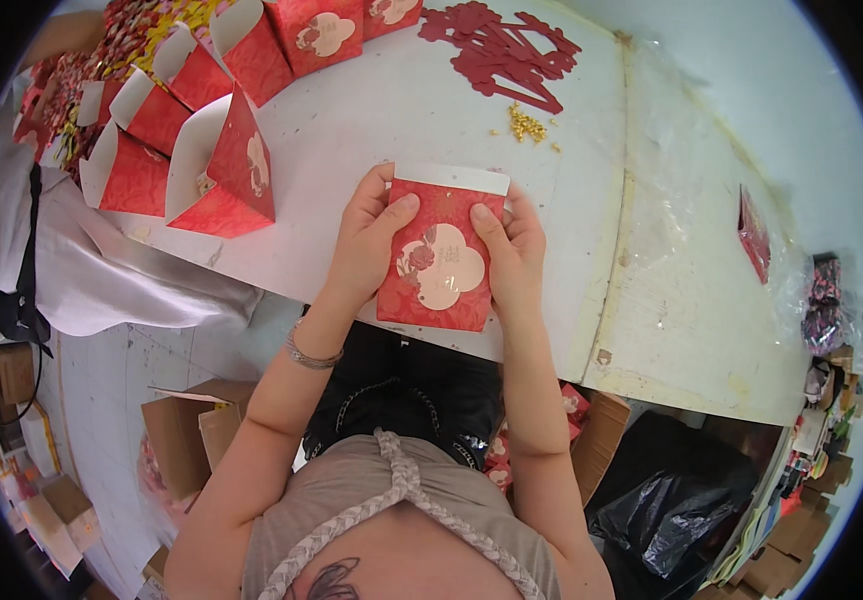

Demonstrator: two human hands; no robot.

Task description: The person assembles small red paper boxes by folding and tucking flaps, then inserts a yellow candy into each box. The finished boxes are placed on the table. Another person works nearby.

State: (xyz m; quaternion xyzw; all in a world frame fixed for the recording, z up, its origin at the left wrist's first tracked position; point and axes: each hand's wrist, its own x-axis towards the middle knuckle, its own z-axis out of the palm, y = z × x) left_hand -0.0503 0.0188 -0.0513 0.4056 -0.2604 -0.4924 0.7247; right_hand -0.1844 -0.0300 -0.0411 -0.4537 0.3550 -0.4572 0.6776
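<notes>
Both my hands hold a flat red paper bag with a cream flower-shaped emblem and a white top edge, above the near edge of the white table. My left hand grips its left side, thumb on the front. My right hand grips the right side, thumb pressed near the top. A silver bracelet sits on my left wrist.
Several opened red paper bags stand in a row at the table's far left. Red paper cut-outs and small gold pieces lie at the back. Cardboard boxes sit on the floor left; a black plastic bag lies right.
</notes>
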